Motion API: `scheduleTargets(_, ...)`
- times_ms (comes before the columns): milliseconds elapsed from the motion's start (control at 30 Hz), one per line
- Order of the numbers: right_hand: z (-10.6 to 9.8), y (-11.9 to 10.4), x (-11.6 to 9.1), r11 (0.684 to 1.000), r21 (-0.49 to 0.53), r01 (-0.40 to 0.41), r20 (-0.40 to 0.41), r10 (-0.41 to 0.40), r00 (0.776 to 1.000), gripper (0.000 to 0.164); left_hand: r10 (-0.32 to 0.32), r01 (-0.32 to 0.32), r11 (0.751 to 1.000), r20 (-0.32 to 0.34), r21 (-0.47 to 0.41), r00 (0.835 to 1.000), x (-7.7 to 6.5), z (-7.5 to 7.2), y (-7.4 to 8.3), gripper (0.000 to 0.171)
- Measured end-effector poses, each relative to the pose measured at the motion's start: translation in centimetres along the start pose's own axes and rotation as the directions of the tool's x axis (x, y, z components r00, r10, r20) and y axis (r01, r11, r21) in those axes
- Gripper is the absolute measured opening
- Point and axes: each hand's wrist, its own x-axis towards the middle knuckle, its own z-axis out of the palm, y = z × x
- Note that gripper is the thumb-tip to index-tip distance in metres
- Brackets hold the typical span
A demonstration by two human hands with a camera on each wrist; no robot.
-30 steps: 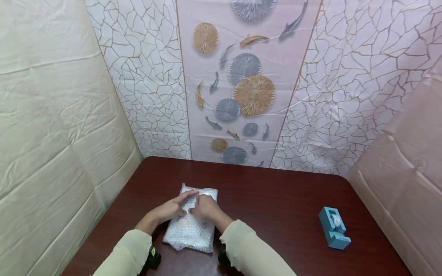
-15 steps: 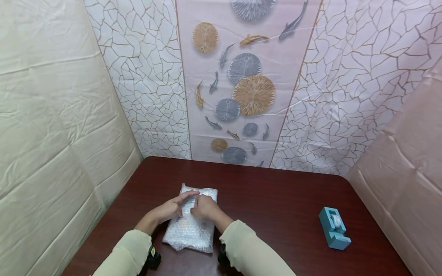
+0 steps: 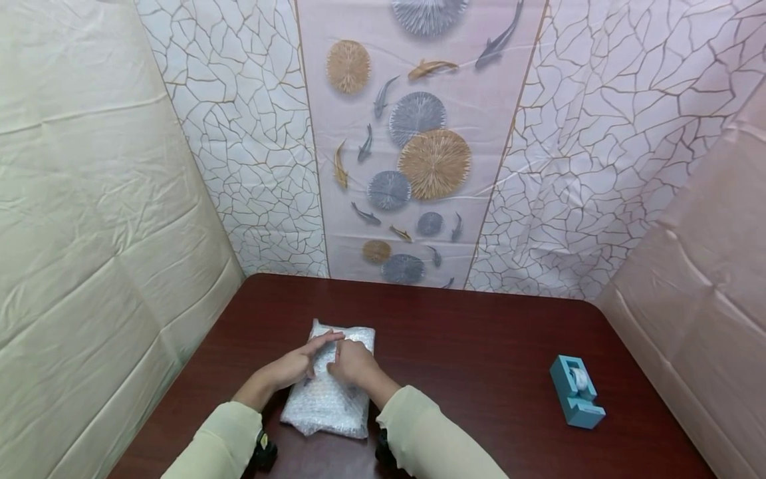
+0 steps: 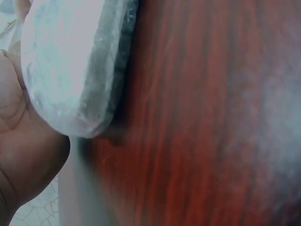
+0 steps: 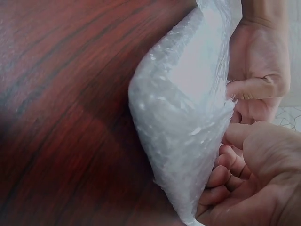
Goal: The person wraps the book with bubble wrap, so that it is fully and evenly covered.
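A flat package in clear bubble wrap (image 3: 329, 406) lies on the dark red-brown table. My left hand (image 3: 290, 366) rests over its left side, index finger stretched across the top and thumb bent down onto the wrap. My right hand (image 3: 354, 364) is on the right side, fingers curled and thumb at the wrap near the left thumb. In the right wrist view, the thumb and fingers of the right hand (image 5: 263, 174) pinch the edge of the wrap, while the left thumb touches it just above. The left wrist view shows the package's wrapped side (image 4: 61, 66) beside a palm (image 4: 28, 146).
A blue tape dispenser (image 3: 577, 392) with a roll of clear tape stands at the right of the table (image 3: 467, 372). Patterned cloth (image 3: 413, 166) hangs behind the far edge, and quilted cream panels (image 3: 108, 233) flank both sides.
The left thumb has drawn back a little to the left, away from the right thumb. The head view has shifted slightly. The package and tape dispenser stay in place.
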Motion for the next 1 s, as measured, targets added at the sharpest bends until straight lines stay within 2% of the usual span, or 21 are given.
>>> scheduleTargets(200,0.1,0.1,-0.2,1.000,0.007,0.014,-0.021,-0.013,1.000,0.032,0.029,-0.029,0.999,0.005,0.034,1.000,-0.1,0.0,-0.1,0.117)
scheduleTargets(433,0.6,0.6,-0.6,0.998,0.010,0.060,-0.059,-0.059,0.997,0.027,0.121,-0.124,0.971,0.024,0.203,0.992,-0.6,-0.3,0.1,0.102)
scheduleTargets(600,0.7,1.1,-1.6,0.990,-0.028,0.136,-0.099,-0.138,0.985,0.023,0.093,-0.097,0.970,0.028,0.222,0.995,-0.6,-0.2,0.5,0.095)
scheduleTargets(733,0.7,1.5,-3.2,0.965,-0.125,0.232,-0.135,-0.248,0.959,0.019,0.101,-0.103,0.954,0.025,0.282,0.995,-0.6,-0.2,0.5,0.096)
scheduleTargets(867,-2.2,-0.2,-6.6,0.929,-0.226,0.294,-0.153,-0.332,0.931,0.019,0.103,-0.100,0.938,0.007,0.333,0.995,-0.7,-0.1,0.9,0.098)
scheduleTargets(1000,-5.8,-2.5,-10.2,0.897,-0.318,0.305,-0.124,-0.359,0.925,0.027,0.115,-0.101,0.935,-0.021,0.341,0.993,-0.7,0.2,1.1,0.098)
